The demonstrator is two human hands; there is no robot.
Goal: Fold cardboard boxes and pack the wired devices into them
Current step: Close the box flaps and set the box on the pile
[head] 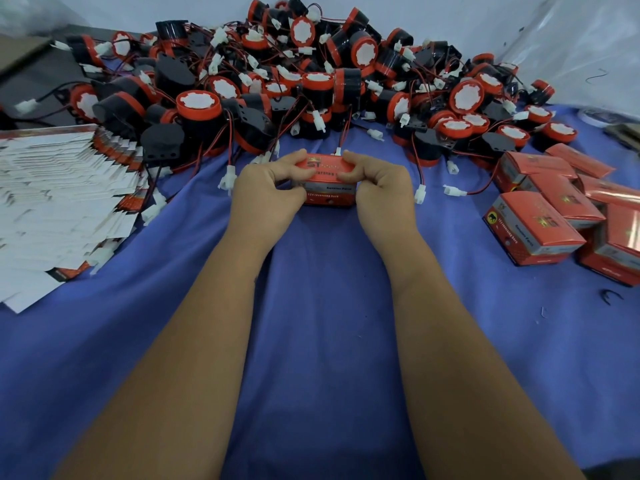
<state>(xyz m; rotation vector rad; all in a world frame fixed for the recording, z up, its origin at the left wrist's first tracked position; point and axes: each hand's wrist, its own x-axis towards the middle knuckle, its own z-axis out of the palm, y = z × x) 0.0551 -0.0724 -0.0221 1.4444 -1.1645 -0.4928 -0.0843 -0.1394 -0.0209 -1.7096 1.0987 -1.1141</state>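
Note:
A small red cardboard box (327, 185) with printed lettering stands on the blue cloth at the middle of the view. My left hand (266, 188) grips its left end, fingers curled over the top flap. Its right end is held the same way by my right hand (379, 183), thumb and fingers on the top. A white connector on red and black wires pokes out at the box's far top edge. Behind it lies a big heap of black-and-red wired devices (311, 81) with white connectors.
A fanned stack of flat, unfolded box blanks (59, 195) lies at the left. Several closed red boxes (561, 216) are piled at the right. The blue cloth (325, 306) covers the table; a pale wall rises behind the heap.

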